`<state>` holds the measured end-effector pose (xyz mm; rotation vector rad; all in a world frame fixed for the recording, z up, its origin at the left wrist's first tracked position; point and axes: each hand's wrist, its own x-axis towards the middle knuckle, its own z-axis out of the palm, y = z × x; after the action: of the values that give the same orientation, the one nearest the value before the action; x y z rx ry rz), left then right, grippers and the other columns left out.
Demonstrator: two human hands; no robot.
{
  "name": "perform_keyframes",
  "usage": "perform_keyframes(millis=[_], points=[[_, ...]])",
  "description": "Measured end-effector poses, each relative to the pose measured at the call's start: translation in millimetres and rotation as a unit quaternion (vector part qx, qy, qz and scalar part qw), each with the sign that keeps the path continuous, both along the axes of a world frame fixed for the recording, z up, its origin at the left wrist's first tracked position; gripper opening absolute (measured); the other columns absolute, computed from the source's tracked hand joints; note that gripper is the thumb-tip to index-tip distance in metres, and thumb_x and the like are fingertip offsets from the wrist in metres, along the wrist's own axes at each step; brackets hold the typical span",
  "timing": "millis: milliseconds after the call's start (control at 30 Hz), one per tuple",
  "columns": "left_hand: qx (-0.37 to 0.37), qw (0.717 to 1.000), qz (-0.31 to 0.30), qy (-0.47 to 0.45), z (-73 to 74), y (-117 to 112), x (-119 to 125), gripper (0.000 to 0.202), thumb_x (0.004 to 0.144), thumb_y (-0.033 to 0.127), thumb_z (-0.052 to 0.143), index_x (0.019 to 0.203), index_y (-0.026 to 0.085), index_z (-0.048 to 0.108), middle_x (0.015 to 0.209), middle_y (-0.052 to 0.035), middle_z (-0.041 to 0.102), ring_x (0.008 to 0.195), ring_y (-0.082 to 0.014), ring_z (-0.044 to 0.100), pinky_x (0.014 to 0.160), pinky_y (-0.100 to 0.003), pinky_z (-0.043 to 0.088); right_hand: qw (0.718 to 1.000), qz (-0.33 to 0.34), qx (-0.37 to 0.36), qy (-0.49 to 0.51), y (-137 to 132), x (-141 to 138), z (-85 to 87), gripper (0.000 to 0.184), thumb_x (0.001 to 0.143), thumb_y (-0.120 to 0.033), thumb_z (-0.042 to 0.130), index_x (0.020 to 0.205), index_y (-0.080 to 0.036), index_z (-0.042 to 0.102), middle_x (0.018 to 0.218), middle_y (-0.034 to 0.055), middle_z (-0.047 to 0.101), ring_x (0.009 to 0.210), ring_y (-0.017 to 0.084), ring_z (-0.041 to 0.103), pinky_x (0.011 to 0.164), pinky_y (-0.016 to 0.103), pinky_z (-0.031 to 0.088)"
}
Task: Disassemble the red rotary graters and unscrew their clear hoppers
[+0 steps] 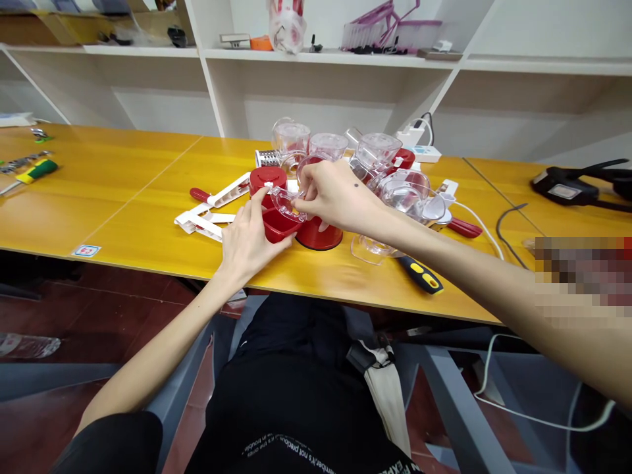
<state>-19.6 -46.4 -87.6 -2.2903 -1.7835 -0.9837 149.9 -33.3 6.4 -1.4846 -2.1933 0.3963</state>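
Observation:
My left hand (249, 240) is closed around a red plastic cup-like part (280, 227), its thumb along the near side and fingers at the far side. Over that part's rim, my right hand (330, 191) pinches a clear plastic piece (284, 201) with small tabs. Below my right hand stands a red round base (320, 236) on the table. Just behind my left fingers is a red round lid-like part (267, 178). White folding arms with a red handle (200, 195) lie to the left of my left hand.
Several clear plastic containers (378, 151) stand behind and right of my hands, near a metal grater drum (266, 158). A black-and-yellow handle (422, 274) lies by the table's front edge. At left is a green-yellow screwdriver (37, 171); white shelves (316, 56) rise behind.

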Motion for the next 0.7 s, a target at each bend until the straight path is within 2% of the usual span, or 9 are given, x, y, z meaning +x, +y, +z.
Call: perform_keyframes(millis=[200, 333, 500, 700], points=[[0.001, 1.0, 0.0, 0.0, -1.5, -1.5, -0.3, 0.092, 0.08, 0.049, 0.073, 0.155, 0.028, 0.025, 0.13, -0.0113, 0.066, 0.12, -0.0341, 0.065, 0.086, -0.042, 0.061, 0.996, 0.01, 0.03, -0.081, 3.8, -4.7, -3.8, 0.016, 0.079, -0.018, 0.055, 0.088, -0.007, 0.061, 0.074, 0.0053, 0.06, 0.069, 0.004, 0.052, 0.09, 0.029, 0.051], [0.004, 1.0, 0.011, -0.005, -4.7, -1.2, -1.5, 0.092, 0.078, 0.046, 0.075, 0.154, 0.027, 0.027, 0.133, -0.0118, 0.065, 0.124, -0.0348, 0.063, 0.088, -0.045, 0.06, 0.989, 0.03, 0.054, -0.131, 5.1, -8.8, -8.8, 0.022, 0.081, -0.021, 0.053, 0.097, -0.008, 0.062, 0.082, 0.0081, 0.062, 0.072, 0.007, 0.053, 0.087, 0.029, 0.048], [0.013, 1.0, 0.012, -0.003, -6.5, -1.4, -5.9, 0.086, 0.076, 0.043, 0.075, 0.149, 0.024, 0.034, 0.142, -0.0135, 0.06, 0.131, -0.0336, 0.059, 0.096, -0.046, 0.058, 0.982, 0.039, 0.063, -0.174, 0.8, -18.7, -7.1, 0.021, 0.083, -0.021, 0.051, 0.096, -0.008, 0.061, 0.085, 0.0114, 0.063, 0.076, 0.011, 0.056, 0.079, 0.025, 0.043], [0.014, 1.0, 0.01, -0.013, -8.1, 0.5, -5.8, 0.085, 0.077, 0.042, 0.075, 0.15, 0.025, 0.033, 0.143, -0.0129, 0.059, 0.129, -0.0325, 0.059, 0.096, -0.046, 0.058, 0.978, 0.038, 0.061, -0.195, -13.5, -28.7, -1.1, 0.026, 0.083, -0.012, 0.048, 0.104, -0.007, 0.061, 0.093, 0.0138, 0.065, 0.085, 0.015, 0.061, 0.077, 0.023, 0.041]])
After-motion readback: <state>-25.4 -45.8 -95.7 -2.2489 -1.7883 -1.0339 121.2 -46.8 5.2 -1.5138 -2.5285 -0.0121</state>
